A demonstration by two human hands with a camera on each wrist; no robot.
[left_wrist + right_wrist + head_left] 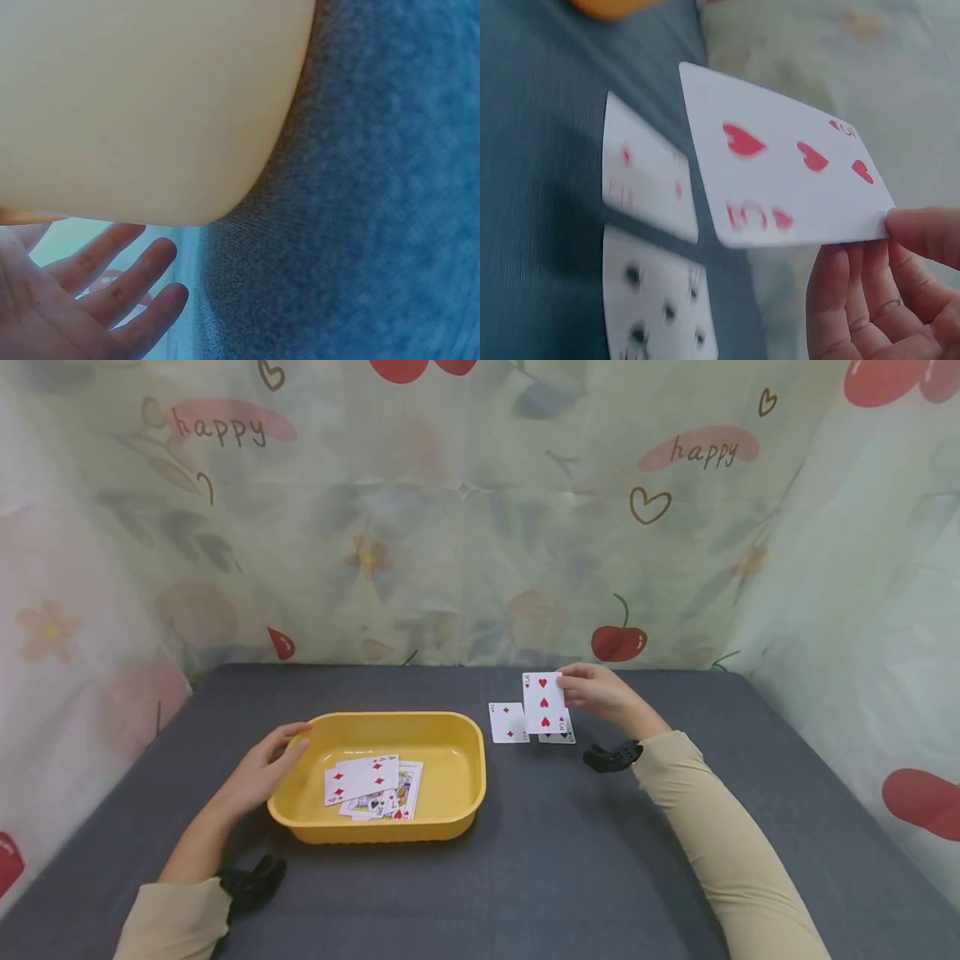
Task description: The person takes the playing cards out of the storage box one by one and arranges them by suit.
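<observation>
My right hand (596, 689) pinches a three of hearts (787, 165) by one corner, between thumb and fingers. The card is raised, face showing, and in the head view overlaps two face-up cards on the table: a two of diamonds (507, 724) and a spade card (660, 300). At the left end of a yellow tray (465, 722) is my left hand (262, 768), thumb over the rim. In the left wrist view its other fingers (127, 300) spread loosely, fairly straight, beside the tray's outer wall.
Several playing cards lie overlapping in the tray, a diamond card (360, 779) on top and a face card (408, 785) partly under it. Dark grey cloth (540, 877) covers the table. A printed curtain (465, 543) rises behind the far edge and along both sides.
</observation>
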